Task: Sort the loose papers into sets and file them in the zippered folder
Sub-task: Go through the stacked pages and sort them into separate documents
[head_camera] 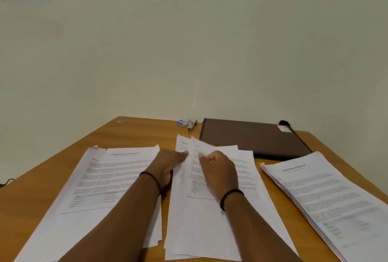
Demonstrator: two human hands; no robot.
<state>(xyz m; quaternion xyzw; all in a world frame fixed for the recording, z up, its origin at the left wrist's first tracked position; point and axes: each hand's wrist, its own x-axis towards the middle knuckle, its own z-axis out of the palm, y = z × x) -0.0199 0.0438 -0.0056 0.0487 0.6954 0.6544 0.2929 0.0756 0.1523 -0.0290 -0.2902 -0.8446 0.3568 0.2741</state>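
Because sorting is under way, three paper stacks lie apart on the wooden table (134, 133): left stack (100, 180), middle stack (210, 219), right stack (327, 194). Left hand (168, 165) and right hand (218, 169) pinch fanned middle sheets. Brown zippered folder (252, 136) waits closed behind.

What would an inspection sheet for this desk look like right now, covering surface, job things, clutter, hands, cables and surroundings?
Surface: wooden table, mostly covered by papers.
Job's things: left stack, middle stack fanned at its far end, right stack; brown folder lying flat and closed at the far side.
Clutter: stapler and small blue box beside the folder.
Hands: left hand and right hand both on the middle stack, fingers at its fanned sheets; exact grip unclear.
Cables: a dark cord at the table's left edge.
Surroundings: plain pale wall.
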